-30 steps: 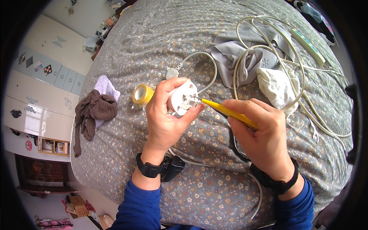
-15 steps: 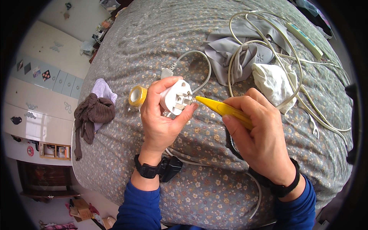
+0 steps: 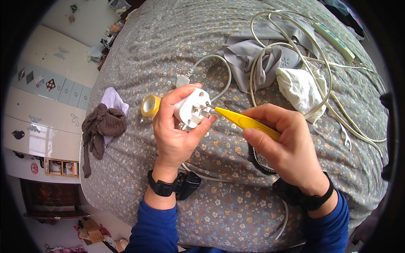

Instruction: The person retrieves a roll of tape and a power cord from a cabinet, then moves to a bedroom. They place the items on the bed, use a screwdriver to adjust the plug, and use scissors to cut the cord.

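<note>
My left hand (image 3: pixel 174 137) grips a round white plug (image 3: pixel 184 110) between thumb and fingers, its flat metal prongs turned to the right. In my right hand (image 3: pixel 293 147) is a yellow screwdriver (image 3: pixel 241 120), held in a pinch along its handle. Its thin metal tip reaches the prong face of the plug, close to a screw near the upper edge. Just left of my left hand lies a roll of yellow tape (image 3: pixel 150 105). Behind the plug, a white connector (image 3: pixel 182 80) with a looped cord rests on the bedspread.
A floral bedspread (image 3: pixel 236 211) covers the bed. At the right lie a grey cloth (image 3: pixel 240 55), a white cloth (image 3: pixel 295 90), a coiled white cable (image 3: pixel 252 76) and a power strip (image 3: pixel 335 42). Brown clothing (image 3: pixel 104 122) sits near the left edge, over a lilac cloth (image 3: pixel 114 99).
The right hand has turned a little, its fingers shifting on the screwdriver handle. The screwdriver tip stays at the plug, which the left hand has tilted slightly.
</note>
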{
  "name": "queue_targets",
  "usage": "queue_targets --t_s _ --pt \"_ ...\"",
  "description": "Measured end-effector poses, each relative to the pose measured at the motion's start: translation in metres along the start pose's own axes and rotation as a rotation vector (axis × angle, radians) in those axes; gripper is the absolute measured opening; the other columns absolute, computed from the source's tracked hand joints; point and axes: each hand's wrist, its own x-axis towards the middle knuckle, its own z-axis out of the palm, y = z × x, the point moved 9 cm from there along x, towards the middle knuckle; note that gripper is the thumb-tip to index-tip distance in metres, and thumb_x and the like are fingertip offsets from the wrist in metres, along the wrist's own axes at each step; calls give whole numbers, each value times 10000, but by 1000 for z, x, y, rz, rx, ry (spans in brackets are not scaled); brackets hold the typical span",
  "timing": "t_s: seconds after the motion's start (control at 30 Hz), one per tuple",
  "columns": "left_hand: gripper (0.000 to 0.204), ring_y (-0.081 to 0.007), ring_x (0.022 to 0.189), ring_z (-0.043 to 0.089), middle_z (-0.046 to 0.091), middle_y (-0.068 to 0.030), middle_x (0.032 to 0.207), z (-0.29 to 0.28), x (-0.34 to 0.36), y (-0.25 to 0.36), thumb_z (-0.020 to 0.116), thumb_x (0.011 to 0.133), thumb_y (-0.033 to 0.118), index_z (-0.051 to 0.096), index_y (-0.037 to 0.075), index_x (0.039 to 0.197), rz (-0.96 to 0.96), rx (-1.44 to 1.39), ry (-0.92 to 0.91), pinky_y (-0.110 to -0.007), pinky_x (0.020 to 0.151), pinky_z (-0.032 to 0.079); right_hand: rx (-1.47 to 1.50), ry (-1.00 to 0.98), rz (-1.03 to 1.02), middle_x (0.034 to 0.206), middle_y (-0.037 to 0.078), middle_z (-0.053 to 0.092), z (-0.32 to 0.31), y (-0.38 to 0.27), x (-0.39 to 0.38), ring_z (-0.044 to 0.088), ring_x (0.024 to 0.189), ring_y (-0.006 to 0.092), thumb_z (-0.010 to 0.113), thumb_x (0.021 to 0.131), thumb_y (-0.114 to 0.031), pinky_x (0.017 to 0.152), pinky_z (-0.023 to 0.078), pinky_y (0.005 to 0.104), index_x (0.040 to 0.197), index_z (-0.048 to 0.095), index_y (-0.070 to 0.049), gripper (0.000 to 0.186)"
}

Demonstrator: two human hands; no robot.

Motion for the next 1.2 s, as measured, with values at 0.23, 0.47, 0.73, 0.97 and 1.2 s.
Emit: queue_targets --t_s 0.23,0.47,0.73,0.97,1.2 --pt "599 -170 1097 619 607 -153 1283 0 0 0 817 756 -2 519 30 1275 -9 -51 12 -304 919 531 -264 119 -299 738 100 655 -3 -17 -6 583 631 126 672 835 13 568 449 260 1005 649 33 173" --pt "605 -149 1056 630 621 -133 1258 -2 -1 -2 839 762 38 516 29 1273 -43 -78 52 -291 903 535 -259 108 -257 707 67 634 -4 -17 -6 539 613 73 670 838 6 552 421 243 1005 648 35 171" --pt "609 -143 1055 629 626 -125 1246 -1 -1 -4 842 768 52 507 22 1276 -76 -134 58 -288 908 535 -233 106 -248 710 72 638 -5 -17 -5 537 609 74 673 841 4 554 423 242 1012 648 35 175" --pt "611 -145 1054 629 630 -126 1239 0 -1 -3 839 763 44 510 24 1278 -65 -80 41 -287 905 533 -275 120 -285 710 93 643 -4 -17 -6 567 589 113 680 824 13 551 435 258 1013 654 21 191" --pt "592 -149 1027 642 639 -125 1228 -1 -1 1 846 745 41 539 24 1250 -21 4 38 -285 879 540 -436 195 -450 737 132 656 -2 -29 -11 612 580 206 691 792 22 546 449 280 1017 663 -4 229"
